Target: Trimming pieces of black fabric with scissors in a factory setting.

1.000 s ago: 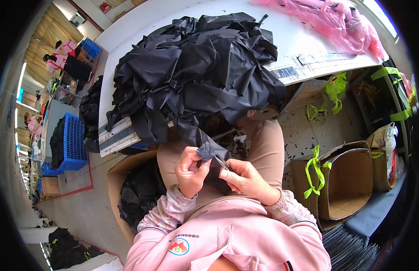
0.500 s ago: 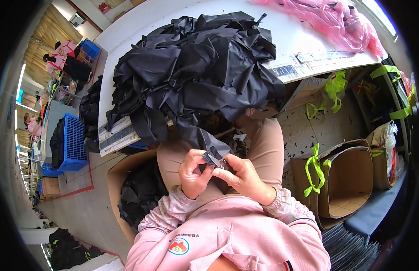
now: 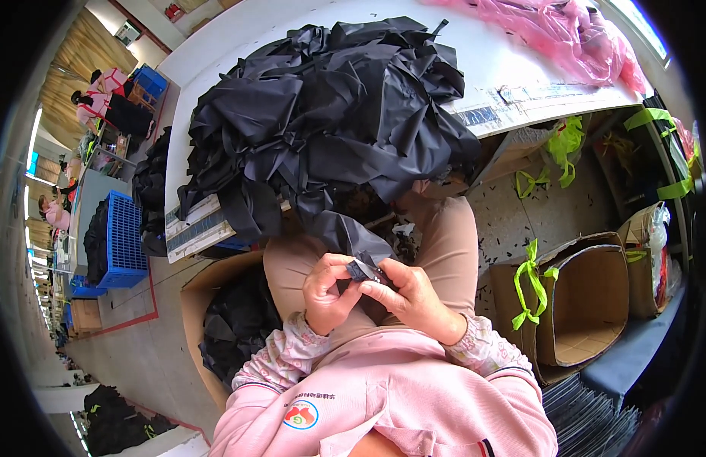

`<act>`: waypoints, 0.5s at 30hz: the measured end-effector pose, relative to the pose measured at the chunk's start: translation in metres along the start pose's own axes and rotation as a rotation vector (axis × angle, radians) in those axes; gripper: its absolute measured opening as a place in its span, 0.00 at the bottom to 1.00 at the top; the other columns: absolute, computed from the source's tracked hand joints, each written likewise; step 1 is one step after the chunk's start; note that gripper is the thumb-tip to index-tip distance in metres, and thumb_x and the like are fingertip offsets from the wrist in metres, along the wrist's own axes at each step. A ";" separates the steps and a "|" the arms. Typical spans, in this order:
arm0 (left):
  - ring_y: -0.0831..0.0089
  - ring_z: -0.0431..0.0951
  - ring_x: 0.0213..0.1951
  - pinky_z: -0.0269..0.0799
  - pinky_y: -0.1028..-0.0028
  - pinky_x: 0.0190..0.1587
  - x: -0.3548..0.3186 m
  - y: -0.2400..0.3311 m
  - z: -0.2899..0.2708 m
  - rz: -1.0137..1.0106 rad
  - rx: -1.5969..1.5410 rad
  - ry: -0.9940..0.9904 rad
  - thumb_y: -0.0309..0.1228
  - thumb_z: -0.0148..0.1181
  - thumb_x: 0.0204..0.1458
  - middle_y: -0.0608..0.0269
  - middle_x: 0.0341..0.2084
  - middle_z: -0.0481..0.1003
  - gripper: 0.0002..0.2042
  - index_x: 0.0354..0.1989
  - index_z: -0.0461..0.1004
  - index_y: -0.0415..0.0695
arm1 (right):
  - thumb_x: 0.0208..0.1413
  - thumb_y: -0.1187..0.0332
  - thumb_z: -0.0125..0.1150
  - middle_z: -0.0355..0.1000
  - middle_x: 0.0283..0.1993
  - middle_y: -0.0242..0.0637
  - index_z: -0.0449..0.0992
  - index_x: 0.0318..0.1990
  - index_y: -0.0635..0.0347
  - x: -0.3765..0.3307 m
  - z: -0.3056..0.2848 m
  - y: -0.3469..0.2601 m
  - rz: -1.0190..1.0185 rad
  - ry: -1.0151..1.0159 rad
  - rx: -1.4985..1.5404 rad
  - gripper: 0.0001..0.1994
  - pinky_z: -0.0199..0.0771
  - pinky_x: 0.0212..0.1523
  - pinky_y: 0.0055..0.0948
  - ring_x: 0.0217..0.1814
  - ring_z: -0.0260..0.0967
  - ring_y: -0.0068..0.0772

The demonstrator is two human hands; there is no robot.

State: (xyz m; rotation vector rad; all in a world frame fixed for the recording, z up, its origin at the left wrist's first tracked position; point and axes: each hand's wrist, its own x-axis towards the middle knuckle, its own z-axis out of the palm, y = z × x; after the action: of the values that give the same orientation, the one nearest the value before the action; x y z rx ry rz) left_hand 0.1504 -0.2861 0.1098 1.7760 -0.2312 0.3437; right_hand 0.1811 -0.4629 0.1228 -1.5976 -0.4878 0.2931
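Note:
A piece of thin black fabric (image 3: 353, 234) hangs from the pile's front edge down to my lap, its end bunched between my two hands. My left hand (image 3: 328, 295) is closed, pinching that end between thumb and fingers. My right hand (image 3: 414, 298) is closed too, with thumb and forefinger on the same end. Small pale glints show at the right fingertips; I cannot tell whether they belong to the fabric or to a small tool. Above my hands, a large heap of crumpled black fabric pieces (image 3: 330, 114) covers much of the white table (image 3: 513, 76).
Left of my legs stands a cardboard box (image 3: 197, 293) holding black fabric. An open carton (image 3: 589, 305) with a yellow-green tie is at my right. Pink plastic sheeting (image 3: 551, 30) lies on the table's far right. A blue crate (image 3: 124, 240) and co-workers (image 3: 101, 99) are farther left.
The fabric end between my fingers has folded and shifted slightly; a pale pointed shape seen there earlier is now mostly covered. Both hands stay in nearly the same place.

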 end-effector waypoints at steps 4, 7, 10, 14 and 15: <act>0.68 0.76 0.37 0.71 0.74 0.40 0.002 0.002 -0.002 0.001 -0.010 -0.023 0.16 0.63 0.43 0.56 0.36 0.76 0.08 0.33 0.75 0.36 | 0.58 0.64 0.63 0.55 0.16 0.30 0.67 0.29 0.65 -0.002 -0.001 -0.001 0.061 0.005 0.027 0.15 0.54 0.18 0.25 0.20 0.49 0.17; 0.68 0.76 0.37 0.71 0.75 0.40 0.005 0.003 -0.006 0.004 0.024 -0.060 0.15 0.62 0.44 0.56 0.36 0.76 0.08 0.34 0.76 0.37 | 0.57 0.62 0.64 0.54 0.16 0.33 0.67 0.27 0.66 -0.003 -0.003 -0.004 0.128 0.013 0.073 0.17 0.55 0.18 0.27 0.20 0.48 0.20; 0.73 0.74 0.38 0.70 0.77 0.40 0.010 -0.006 -0.013 -0.074 -0.201 -0.161 0.13 0.60 0.46 0.58 0.37 0.74 0.09 0.36 0.76 0.36 | 0.57 0.60 0.64 0.54 0.17 0.28 0.67 0.26 0.66 -0.002 -0.013 0.001 0.187 -0.020 0.144 0.18 0.53 0.18 0.26 0.21 0.48 0.17; 0.75 0.72 0.40 0.68 0.78 0.43 0.021 -0.001 -0.024 -0.241 -0.456 -0.320 0.12 0.59 0.47 0.61 0.38 0.71 0.08 0.36 0.75 0.34 | 0.56 0.58 0.65 0.54 0.18 0.24 0.67 0.25 0.66 0.004 -0.028 -0.001 0.204 -0.158 0.159 0.20 0.52 0.19 0.26 0.22 0.48 0.16; 0.75 0.72 0.40 0.68 0.78 0.43 0.023 0.001 -0.025 -0.240 -0.457 -0.319 0.12 0.59 0.47 0.61 0.38 0.71 0.08 0.36 0.75 0.34 | 0.56 0.57 0.65 0.54 0.18 0.24 0.67 0.25 0.66 0.005 -0.030 0.001 0.158 -0.216 0.144 0.20 0.52 0.19 0.26 0.22 0.48 0.16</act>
State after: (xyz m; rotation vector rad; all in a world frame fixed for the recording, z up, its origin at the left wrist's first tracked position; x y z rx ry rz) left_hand 0.1692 -0.2613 0.1238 1.3769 -0.2933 -0.1604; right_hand 0.1997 -0.4865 0.1255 -1.4733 -0.4942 0.6119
